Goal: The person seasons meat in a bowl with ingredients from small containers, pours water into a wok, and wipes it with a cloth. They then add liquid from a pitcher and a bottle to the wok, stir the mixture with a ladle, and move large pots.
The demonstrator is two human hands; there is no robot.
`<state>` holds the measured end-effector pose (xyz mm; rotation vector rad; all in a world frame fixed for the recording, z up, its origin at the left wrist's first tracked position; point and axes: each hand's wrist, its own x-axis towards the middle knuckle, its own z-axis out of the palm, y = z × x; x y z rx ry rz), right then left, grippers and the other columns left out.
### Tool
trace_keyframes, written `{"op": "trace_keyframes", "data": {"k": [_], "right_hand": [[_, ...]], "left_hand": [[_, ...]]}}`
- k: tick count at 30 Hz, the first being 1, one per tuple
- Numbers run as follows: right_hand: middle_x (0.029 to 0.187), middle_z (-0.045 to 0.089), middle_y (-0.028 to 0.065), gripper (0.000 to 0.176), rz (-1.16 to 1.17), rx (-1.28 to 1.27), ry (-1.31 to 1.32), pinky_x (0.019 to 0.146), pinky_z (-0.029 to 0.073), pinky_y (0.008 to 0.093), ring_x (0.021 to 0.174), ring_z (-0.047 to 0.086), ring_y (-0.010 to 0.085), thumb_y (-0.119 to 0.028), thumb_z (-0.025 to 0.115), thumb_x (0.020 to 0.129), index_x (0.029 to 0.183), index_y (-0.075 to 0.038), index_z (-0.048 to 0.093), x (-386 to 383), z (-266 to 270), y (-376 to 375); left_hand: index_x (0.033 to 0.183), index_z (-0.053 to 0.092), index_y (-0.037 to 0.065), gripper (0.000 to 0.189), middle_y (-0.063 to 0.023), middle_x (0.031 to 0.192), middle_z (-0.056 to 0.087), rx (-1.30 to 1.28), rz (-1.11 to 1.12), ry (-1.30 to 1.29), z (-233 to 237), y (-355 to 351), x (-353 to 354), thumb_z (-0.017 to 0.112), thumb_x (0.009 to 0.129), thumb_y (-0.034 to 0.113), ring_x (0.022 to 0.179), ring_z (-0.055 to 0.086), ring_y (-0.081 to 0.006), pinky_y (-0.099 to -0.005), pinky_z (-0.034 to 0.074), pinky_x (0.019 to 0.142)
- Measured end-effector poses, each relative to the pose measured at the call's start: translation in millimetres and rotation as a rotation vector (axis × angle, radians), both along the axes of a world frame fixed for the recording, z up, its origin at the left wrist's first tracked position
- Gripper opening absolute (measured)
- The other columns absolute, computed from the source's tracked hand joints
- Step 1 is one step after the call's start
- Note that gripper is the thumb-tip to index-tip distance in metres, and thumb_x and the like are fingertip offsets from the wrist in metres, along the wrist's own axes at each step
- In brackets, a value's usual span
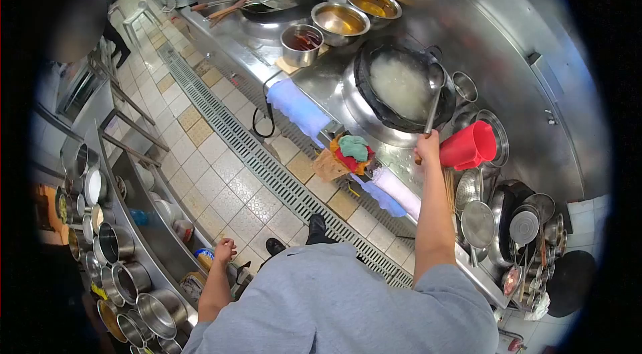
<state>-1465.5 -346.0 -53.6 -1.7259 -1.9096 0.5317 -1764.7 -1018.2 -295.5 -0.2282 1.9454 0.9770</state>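
My right hand [426, 146] is closed round the handle of a long ladle [433, 110]. The ladle's round bowl lies at the right side of a black wok [364, 73], which holds cloudy whitish liquid [399, 86]. Just right of this hand stands a red plastic jug [468, 145]. Down at my left side, my left hand [225, 250] hangs with its fingers curled in and nothing visible in them, near the shelf unit. Folded cloths in green and red [353, 148] lie at the range's front edge, left of my right hand.
Bowls of yellow liquid [340, 19] and a pot of dark red contents [301, 45] stand beyond the wok. Strainers [478, 223] crowd the right end. Several steel pots [160, 312] line the left counter. A drain grate [247, 170] runs along the tiled floor.
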Motion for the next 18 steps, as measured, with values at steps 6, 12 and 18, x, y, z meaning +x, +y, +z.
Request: {"op": "trace_keyframes", "data": {"k": [6, 12, 18], "right_hand": [[0.071, 0.052, 0.0062, 0.009, 0.081, -0.800, 1.079, 0.043, 0.044, 0.0307, 0.051, 0.051, 0.0147, -0.012, 0.051, 0.092, 0.097, -0.005, 0.050, 22, 68, -1], [0.070, 0.051, 0.0024, 0.042, 0.352, 0.158, -0.047, 0.040, 0.039, 0.0267, 0.046, 0.047, 0.0107, -0.011, 0.054, 0.091, 0.131, -0.008, 0.043, 85, 92, 4], [0.100, 0.063, 0.0095, 0.038, 0.317, -0.975, 0.911, 0.069, 0.054, 0.0303, 0.082, 0.061, 0.0181, -0.032, 0.049, 0.095, 0.127, -0.011, 0.052, 91, 15, 20]], "left_hand": [[0.114, 0.055, 0.013, 0.030, -0.0075, 0.093, 0.067, 0.036, 0.031, -0.092, -11, 11, 16, 0.058, 0.093, 0.033, 0.068, 0.065, -0.0205, -0.0320, 0.041, 0.046], [0.116, 0.056, 0.010, 0.034, -0.0091, 0.092, 0.066, 0.068, 0.081, -0.034, -16, 35, 6, 0.056, 0.093, 0.036, 0.070, 0.065, -0.0206, -0.0329, 0.046, 0.051], [0.110, 0.064, 0.008, 0.035, -0.0154, 0.106, 0.066, -0.096, -0.972, 0.888, -79, 15, -8, 0.063, 0.080, 0.026, 0.098, 0.062, -0.0341, -0.0447, 0.051, 0.080]]}}
